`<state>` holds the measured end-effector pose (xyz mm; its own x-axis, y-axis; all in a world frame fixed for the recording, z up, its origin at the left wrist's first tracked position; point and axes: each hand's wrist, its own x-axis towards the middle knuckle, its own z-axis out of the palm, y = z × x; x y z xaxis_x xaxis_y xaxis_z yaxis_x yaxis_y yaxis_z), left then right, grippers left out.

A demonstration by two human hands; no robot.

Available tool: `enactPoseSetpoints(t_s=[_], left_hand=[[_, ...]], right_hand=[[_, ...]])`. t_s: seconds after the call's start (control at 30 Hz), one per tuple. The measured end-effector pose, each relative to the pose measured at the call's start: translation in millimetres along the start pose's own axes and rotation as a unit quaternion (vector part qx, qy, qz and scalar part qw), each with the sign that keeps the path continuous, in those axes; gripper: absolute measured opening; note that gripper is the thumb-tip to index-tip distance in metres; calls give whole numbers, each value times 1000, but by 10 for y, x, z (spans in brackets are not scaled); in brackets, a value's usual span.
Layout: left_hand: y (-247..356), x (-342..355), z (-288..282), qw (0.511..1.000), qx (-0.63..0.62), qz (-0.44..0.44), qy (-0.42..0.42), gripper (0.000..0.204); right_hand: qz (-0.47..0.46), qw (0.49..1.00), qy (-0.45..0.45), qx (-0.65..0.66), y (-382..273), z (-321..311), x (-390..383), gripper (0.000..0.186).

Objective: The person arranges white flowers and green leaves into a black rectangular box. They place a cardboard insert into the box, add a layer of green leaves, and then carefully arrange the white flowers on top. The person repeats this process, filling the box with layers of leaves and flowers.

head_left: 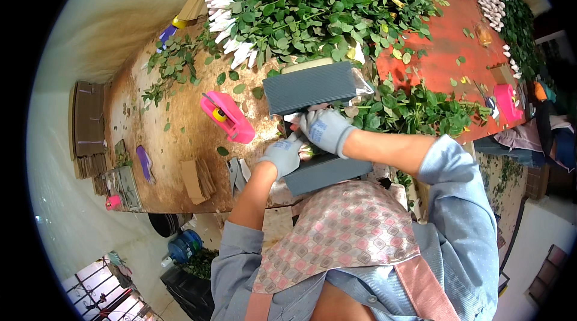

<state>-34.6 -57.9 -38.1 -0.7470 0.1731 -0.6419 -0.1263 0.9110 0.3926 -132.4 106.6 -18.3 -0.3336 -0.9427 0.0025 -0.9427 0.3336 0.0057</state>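
Observation:
Both my hands, in grey gloves, work close together in the gap between two dark grey ridged blocks, the far block (310, 88) and the near block (328, 173). My right hand (326, 130) is closed, fingers curled by the far block's lower edge; its grip is hidden. My left hand (282, 156) lies lower and to the left, its fingers bent toward the right hand's fingertips; what they hold is also hidden. Pale pink-green rose heads (308, 152) show between the hands and the near block. Leafy stems (415, 111) stretch rightward from the gap.
A pink tape dispenser (227, 118) stands left of the blocks on the worn wooden table (174, 102). A large pile of leafy stems (324, 9) with white-wrapped heads fills the back. Cardboard pieces (197, 181) and a purple glove (144, 162) lie left. A second pink dispenser (508, 102) stands far right.

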Motion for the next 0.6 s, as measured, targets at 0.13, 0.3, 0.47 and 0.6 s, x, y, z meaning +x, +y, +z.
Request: enactPoseSetpoints(t_s=[0.13,0.3,0.47,0.6], left_hand=[[-85,-55,89,994,15,69,87,55],[-208,-73,55,968,1,101,229,47],[-299,168,12,939,122,-18,321,28],[-425,383,175,915,206,-7,348,19]], right_hand=[[-72,991,72,86,240,490,193,24],[-128,984,111,-62,314,787,158,25],[-142,984,90,-60,342,869,148,33],[-129,988,64,-49,321,808,140,37]])
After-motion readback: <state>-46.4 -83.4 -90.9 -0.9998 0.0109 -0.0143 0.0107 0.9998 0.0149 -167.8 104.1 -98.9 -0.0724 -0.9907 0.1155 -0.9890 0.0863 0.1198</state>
